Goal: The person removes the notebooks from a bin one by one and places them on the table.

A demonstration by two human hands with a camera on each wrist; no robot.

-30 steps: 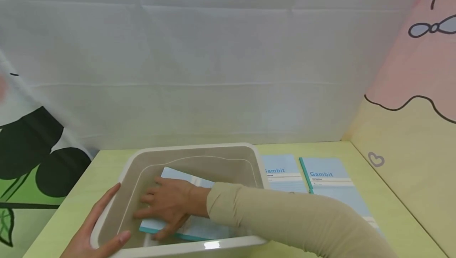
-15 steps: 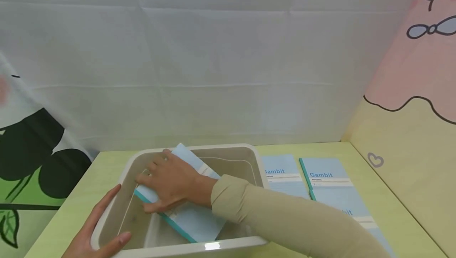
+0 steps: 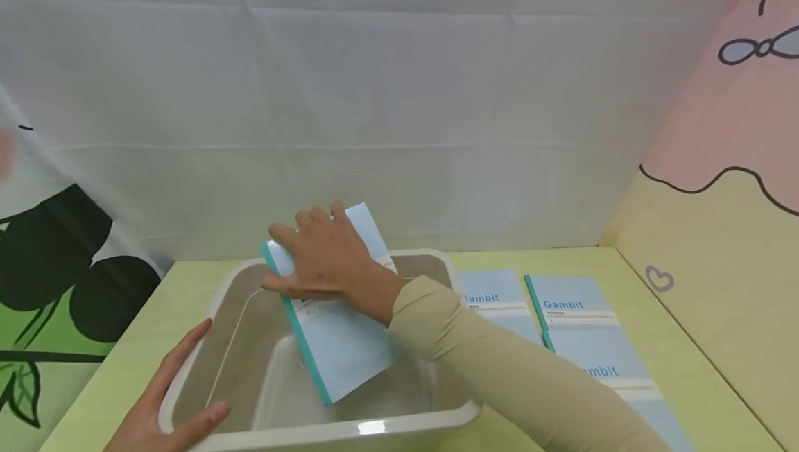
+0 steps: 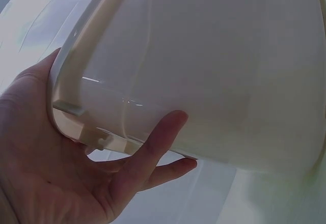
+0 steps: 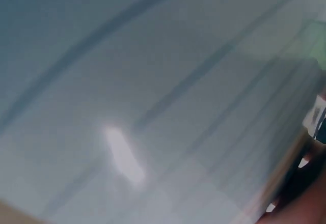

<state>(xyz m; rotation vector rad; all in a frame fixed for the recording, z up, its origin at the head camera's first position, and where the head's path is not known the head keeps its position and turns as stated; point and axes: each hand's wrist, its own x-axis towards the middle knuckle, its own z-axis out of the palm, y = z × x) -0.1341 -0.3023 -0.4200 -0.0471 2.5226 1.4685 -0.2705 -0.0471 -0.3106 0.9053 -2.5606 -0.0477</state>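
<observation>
My right hand point(image 3: 327, 254) grips a light blue notebook point(image 3: 352, 348) with a teal spine, thumb along the spine side and fingers toward its top edge. The notebook is tilted, its upper end above the far rim of a beige plastic bin point(image 3: 412, 426) and its lower end over the bin's floor. Striped pale blue cover point(image 5: 168, 96) fills most of the right wrist view. My left hand point(image 3: 162, 396) holds the bin's left side at the near corner. In the left wrist view, the thumb and fingers of the left hand point(image 4: 66, 168) spread around the bin's corner point(image 4: 219, 76).
Right of the bin, a blue "Gambit" notebook point(image 3: 490, 292) lies partly behind its rim. Farther right are two overlapping notebooks point(image 3: 571, 292), partly covered by the right sleeve point(image 3: 518, 362). A pale yellow table point(image 3: 699, 383) meets a grey cloth backdrop point(image 3: 387, 126) and printed side panels.
My right hand has lifted the notebook from the bin's bottom, up and toward the far rim, turning it more upright. The left hand stays on the bin.
</observation>
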